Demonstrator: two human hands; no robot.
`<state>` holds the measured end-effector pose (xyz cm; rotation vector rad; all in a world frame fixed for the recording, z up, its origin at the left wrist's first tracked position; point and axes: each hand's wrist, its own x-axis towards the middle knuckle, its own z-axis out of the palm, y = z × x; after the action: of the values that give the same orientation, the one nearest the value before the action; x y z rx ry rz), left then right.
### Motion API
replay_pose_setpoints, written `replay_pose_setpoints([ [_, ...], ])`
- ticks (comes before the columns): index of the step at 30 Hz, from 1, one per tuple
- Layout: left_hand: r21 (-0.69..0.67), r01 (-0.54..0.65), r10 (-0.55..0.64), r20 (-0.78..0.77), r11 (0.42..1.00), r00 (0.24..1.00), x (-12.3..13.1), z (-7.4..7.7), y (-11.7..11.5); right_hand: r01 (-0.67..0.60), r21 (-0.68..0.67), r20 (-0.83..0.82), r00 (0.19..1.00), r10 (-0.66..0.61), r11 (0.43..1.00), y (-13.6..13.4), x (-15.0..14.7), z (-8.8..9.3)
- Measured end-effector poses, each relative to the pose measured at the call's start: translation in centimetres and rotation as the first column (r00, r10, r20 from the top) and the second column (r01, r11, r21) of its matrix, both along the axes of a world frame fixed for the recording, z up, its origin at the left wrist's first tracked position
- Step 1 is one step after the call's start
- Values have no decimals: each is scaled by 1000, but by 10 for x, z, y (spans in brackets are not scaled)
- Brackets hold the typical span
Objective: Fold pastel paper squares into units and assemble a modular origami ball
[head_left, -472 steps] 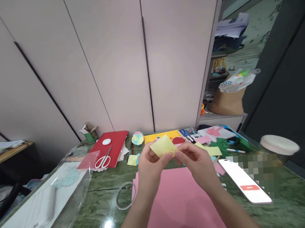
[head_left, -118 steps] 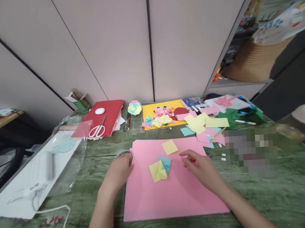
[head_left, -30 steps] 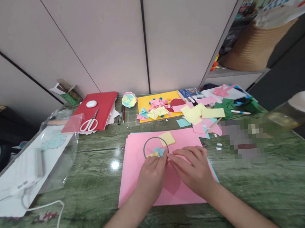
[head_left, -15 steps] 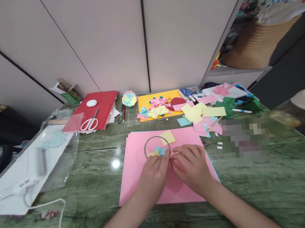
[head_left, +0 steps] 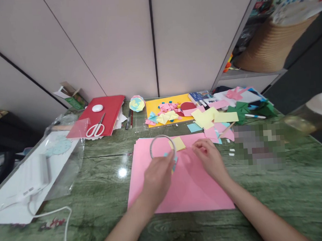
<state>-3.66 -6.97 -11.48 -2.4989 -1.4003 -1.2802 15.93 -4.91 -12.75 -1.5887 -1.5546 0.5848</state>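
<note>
A thin, pale grey ring, which looks like a nearly used-up roll of clear tape (head_left: 162,136), stands tilted above the pink paper (head_left: 205,185). My left hand (head_left: 158,175) grips its lower edge with the fingers closed. Small folded blue and yellow paper (head_left: 175,164) shows beside the left fingertips, mostly hidden by that hand. To the right, my right hand (head_left: 209,157) is raised over the paper with thumb and fingers pinched; what lies between them is too small to make out. A yellow paper square (head_left: 178,143) lies on the pink stack between both hands.
Loose paper slips (head_left: 204,117) and a yellow sheet (head_left: 151,105) with folded pieces lie behind. Scissors (head_left: 95,129) rest by a red folder (head_left: 105,109) at the left. A white cable (head_left: 53,210) crosses the left side of the green table (head_left: 100,197).
My hands have drawn apart: the right one has moved right and up, away from the ring. My left hand has shifted slightly left with the tape roll, which is tilted more.
</note>
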Motion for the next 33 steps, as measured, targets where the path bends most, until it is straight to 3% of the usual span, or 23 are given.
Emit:
replay_pose_setpoints([
  [3,-124,-301,287,-118,946,951,-32,-2,28,-44,-31,-46,998,43,999,4,4,-5],
  [5,-246,-410,355,-241,878,903,-51,-6,44,-91,-49,-61,994,88,995,-2,-3,-4],
  [8,-294,-412,335,-280,862,900,-63,-15,55,-176,-69,-36,984,173,982,-12,-21,-4],
  [13,-303,-339,259,-274,891,926,-50,-19,50,-244,-40,132,960,248,969,-14,-39,-10],
  [15,-328,-294,244,-185,898,952,-42,-12,45,-217,-12,116,969,217,976,-11,-38,-10],
  [17,-472,-128,187,80,872,979,-32,-4,38,-190,20,97,978,187,982,-10,-34,-6],
  [19,-657,171,151,404,734,902,-21,6,28,-158,81,82,985,152,984,-13,-30,1],
  [21,-728,403,178,576,554,798,-8,13,17,-133,183,85,989,119,974,-18,-26,9],
  [23,-707,511,235,671,489,703,3,19,7,-144,278,134,985,110,950,-23,-23,15],
  [27,-661,558,316,740,501,593,12,24,-2,-245,356,190,964,187,902,-31,-20,22],
  [30,-693,525,369,714,495,595,12,22,-2,-252,343,-66,954,291,905,-37,-21,27],
  [33,-717,524,381,693,460,613,13,19,-3,-195,195,-334,908,252,961,-39,-25,30],
])
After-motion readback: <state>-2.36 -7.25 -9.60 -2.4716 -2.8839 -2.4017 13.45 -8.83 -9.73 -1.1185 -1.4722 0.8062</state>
